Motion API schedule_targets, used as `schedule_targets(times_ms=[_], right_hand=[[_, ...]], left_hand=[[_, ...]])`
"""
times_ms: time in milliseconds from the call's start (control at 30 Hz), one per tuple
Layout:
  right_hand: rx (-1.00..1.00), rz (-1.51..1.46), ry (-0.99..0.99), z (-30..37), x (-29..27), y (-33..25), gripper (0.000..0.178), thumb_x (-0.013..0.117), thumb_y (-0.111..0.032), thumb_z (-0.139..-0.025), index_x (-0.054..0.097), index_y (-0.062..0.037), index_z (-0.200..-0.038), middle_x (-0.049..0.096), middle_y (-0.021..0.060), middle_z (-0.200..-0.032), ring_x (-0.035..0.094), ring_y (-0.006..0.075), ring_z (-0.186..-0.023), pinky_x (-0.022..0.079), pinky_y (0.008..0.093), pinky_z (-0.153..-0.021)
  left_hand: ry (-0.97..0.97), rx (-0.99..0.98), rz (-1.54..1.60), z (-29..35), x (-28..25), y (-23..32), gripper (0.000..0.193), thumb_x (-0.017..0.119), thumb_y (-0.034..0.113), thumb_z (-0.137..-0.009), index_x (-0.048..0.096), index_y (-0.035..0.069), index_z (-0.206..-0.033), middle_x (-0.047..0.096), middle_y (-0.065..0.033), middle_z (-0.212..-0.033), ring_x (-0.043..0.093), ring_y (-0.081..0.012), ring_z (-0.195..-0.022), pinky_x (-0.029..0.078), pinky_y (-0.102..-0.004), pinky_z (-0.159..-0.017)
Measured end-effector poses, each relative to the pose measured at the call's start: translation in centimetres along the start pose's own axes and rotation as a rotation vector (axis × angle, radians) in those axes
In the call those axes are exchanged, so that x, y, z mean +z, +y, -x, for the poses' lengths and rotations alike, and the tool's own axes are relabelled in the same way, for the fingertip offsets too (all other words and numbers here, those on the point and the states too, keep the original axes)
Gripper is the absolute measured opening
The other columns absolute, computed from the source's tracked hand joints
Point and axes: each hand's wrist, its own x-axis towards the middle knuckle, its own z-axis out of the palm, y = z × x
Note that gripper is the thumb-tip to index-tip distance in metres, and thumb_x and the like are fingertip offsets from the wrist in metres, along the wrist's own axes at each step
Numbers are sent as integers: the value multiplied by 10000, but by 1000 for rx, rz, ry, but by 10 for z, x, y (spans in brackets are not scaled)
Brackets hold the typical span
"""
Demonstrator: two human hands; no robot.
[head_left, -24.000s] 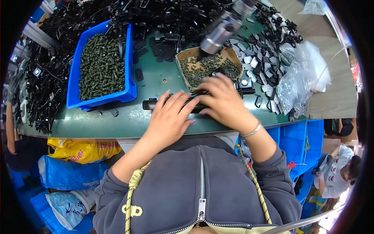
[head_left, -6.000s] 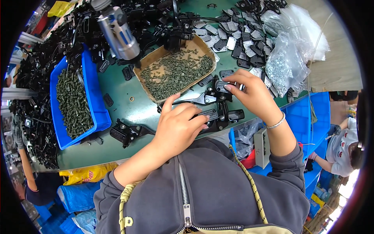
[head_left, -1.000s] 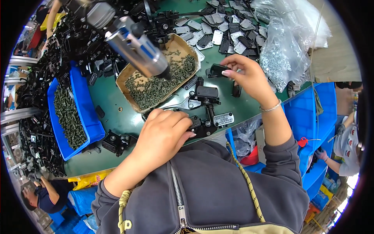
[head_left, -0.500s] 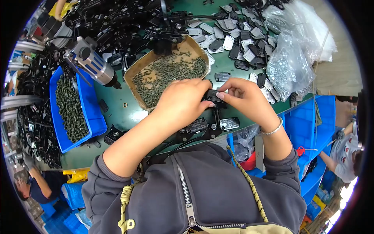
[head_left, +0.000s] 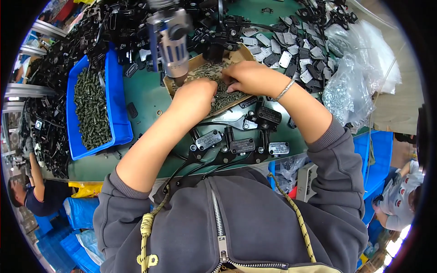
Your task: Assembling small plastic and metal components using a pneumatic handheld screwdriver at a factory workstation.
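Observation:
Both my hands are at a shallow cardboard box (head_left: 248, 55) of small dark screws (head_left: 214, 70). My left hand (head_left: 196, 96) is curled at the box's near left side, its fingertips partly hidden. My right hand (head_left: 248, 78) reaches in from the right, thumb and fingers pinched among the screws; what they hold is too small to make out. A silver and blue power screwdriver (head_left: 172, 45) hangs tip down just beyond my left hand. Nearer me lie several black lever assemblies with rectangular reservoir caps: one grey cap (head_left: 208, 139), one dark cap (head_left: 242, 145), one silver cap (head_left: 278, 148), and another black cap (head_left: 269, 115).
A blue bin (head_left: 120, 118) of dark green screws stands at the left. Loose metal cover plates (head_left: 285, 59) spread at the far right, beside clear bags (head_left: 341, 93) of small hardware. Black lever parts (head_left: 123, 22) are heaped at the back. Other people work at both sides.
My hands have left the black cap on the lever assembly and moved away from me to the screw box. The power screwdriver now hangs farther right, over the box's left edge.

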Motion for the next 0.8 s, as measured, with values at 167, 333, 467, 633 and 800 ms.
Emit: schedule_targets(times_ms=[167,333,467,633,800], right_hand=[[41,19,42,5,-5,0,237,750,-242,-813,674,-54,-936,667,139,-903,641,342,-866,515,434,-790],[67,-205,318,36,-25,-7,176,747,-173,-839,671,-41,-927,672,77,-839,657,230,-815,510,339,-705],[439,-894,186,96,-46,-21,109,741,-101,-872,652,-39,-871,643,-10,-775,615,65,-731,460,215,-603],[661,-1001,101,140,-42,-34,136,749,-94,-868,622,-55,-840,635,-18,-745,598,42,-661,432,191,-540],[637,-1132,140,146,-26,-35,157,748,-92,-868,597,-55,-842,633,-7,-732,603,54,-637,428,193,-499]], left_hand=[[71,51,40,-1,-10,-1,174,758,128,-788,663,28,-895,664,-130,-938,646,-318,-852,511,-405,-748],[100,77,297,1,-30,17,166,742,157,-802,657,37,-877,657,-134,-908,655,-328,-875,515,-442,-745],[22,145,596,8,-38,46,189,747,167,-800,649,28,-883,654,-121,-877,654,-322,-835,512,-431,-708],[-6,277,674,6,-22,69,160,734,154,-811,661,33,-885,653,-114,-849,659,-309,-805,521,-409,-699],[58,384,500,4,-9,70,136,724,152,-827,671,40,-881,661,-114,-849,664,-300,-795,531,-399,-711]])
